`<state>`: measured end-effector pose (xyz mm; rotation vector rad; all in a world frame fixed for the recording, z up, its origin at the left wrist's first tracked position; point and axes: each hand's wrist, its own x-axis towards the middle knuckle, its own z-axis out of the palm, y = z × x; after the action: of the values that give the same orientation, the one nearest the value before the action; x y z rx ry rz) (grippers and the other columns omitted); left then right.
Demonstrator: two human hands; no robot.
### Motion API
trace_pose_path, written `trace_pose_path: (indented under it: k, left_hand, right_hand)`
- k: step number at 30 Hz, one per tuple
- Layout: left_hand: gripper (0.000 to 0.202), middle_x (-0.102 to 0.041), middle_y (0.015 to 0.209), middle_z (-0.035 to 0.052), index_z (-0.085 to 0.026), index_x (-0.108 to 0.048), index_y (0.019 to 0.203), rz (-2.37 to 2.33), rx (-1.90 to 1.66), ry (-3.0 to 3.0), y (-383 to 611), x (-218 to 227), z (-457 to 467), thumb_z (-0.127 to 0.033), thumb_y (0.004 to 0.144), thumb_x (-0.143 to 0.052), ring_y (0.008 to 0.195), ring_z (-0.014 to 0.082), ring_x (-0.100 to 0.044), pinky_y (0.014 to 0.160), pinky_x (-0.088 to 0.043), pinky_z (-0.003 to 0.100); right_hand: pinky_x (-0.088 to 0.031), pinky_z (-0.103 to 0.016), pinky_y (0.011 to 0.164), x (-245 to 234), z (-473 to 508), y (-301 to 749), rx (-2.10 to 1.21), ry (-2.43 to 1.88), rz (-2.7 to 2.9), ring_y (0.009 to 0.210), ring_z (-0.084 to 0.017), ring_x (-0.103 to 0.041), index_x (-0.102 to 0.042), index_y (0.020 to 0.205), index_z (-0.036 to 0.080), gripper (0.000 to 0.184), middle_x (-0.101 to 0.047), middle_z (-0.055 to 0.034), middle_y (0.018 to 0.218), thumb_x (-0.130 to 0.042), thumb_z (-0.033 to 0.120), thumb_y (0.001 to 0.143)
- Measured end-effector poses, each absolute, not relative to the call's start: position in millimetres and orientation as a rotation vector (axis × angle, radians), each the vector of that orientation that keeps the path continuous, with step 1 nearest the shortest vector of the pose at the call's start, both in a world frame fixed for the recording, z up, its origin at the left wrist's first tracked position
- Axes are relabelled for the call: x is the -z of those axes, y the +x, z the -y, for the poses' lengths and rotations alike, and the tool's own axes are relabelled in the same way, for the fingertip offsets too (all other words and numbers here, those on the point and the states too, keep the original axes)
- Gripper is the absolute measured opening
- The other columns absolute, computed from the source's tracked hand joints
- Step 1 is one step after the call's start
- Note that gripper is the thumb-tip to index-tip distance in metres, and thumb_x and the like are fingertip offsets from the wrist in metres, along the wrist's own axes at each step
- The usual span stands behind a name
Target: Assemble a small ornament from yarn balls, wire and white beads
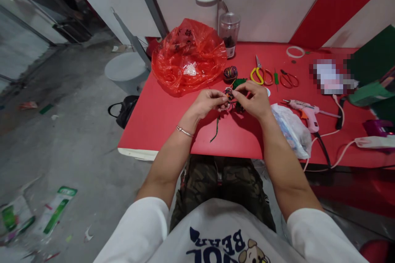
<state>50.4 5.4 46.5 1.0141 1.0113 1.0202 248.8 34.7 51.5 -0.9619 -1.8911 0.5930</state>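
Note:
Over the red table (160, 119), my left hand (207, 103) and my right hand (254, 99) meet, both pinched on a small craft piece (228, 93) of orange and dark parts. A dark green stem (216, 128) hangs from the piece down toward the table. My right hand's fingers also cover a green bit (239, 83) just behind. A thin bracelet sits on my left wrist.
A red plastic bag (189, 55) with white beads lies at the back left. A ball of coloured bands (230, 73), yellow scissors (257, 74), red scissors (289, 79), a pink glue gun (305, 111), a clear bag (291, 129) and a jar (229, 33) surround my hands.

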Motion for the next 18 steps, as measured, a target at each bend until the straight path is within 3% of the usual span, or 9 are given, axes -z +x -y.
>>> trace_pose_path:
  k: [3,9,13,16,18]
  left_hand:
    - [0.010,-0.075,0.073,0.0062,-0.010,-0.074,0.082,-1.005,-1.045,0.993,48.6,-45.8,-6.9,-0.014,0.082,-0.083,0.060,0.0107,-0.068,0.058,-0.052,0.022]
    - [0.011,-0.072,0.068,0.0049,-0.011,-0.075,0.081,-1.051,-1.053,1.116,51.0,-46.1,-8.2,-0.017,0.083,-0.084,0.059,0.0112,-0.066,0.060,-0.052,0.024]
    - [0.008,-0.069,0.065,0.0019,-0.012,-0.074,0.078,-1.160,-1.125,1.232,51.8,-48.8,-8.2,-0.015,0.082,-0.081,0.057,0.0100,-0.062,0.061,-0.050,0.023]
    - [0.007,-0.067,0.063,0.0002,-0.014,-0.073,0.076,-1.213,-1.165,1.295,49.1,-50.8,-8.2,-0.015,0.082,-0.077,0.055,0.0093,-0.059,0.059,-0.048,0.023]
    - [0.007,-0.065,0.061,-0.0004,-0.014,-0.073,0.075,-1.236,-1.162,1.305,46.6,-51.5,-8.5,-0.015,0.082,-0.075,0.054,0.0093,-0.057,0.056,-0.045,0.022]
  right_hand:
    - [-0.046,-0.029,0.060,-50.8,-33.4,252.2,-0.758,-1.033,1.966,0.062,-0.016,-0.061,-0.079,0.079,0.019,0.019,-0.073,-0.0031,0.070,-0.068,0.032,0.087]
    - [-0.053,-0.031,0.068,-42.9,-34.1,250.8,-0.861,-1.014,2.059,0.076,-0.021,-0.072,-0.086,0.094,0.021,0.023,-0.082,-0.0050,0.087,-0.068,0.027,0.082]
    - [-0.056,-0.030,0.063,-44.7,-31.6,249.3,-1.159,-0.991,1.940,0.073,-0.020,-0.072,-0.080,0.122,0.019,0.042,-0.083,-0.0064,0.099,-0.070,0.028,0.082]
    - [-0.054,-0.029,0.055,-43.9,-30.3,249.2,-1.452,-0.936,1.946,0.063,-0.018,-0.069,-0.074,0.135,0.021,0.056,-0.081,-0.0029,0.085,-0.077,0.035,0.081]
    - [-0.051,-0.028,0.054,-41.8,-30.9,249.6,-1.459,-0.923,2.001,0.058,-0.016,-0.065,-0.077,0.127,0.021,0.050,-0.075,0.0006,0.073,-0.080,0.040,0.081]
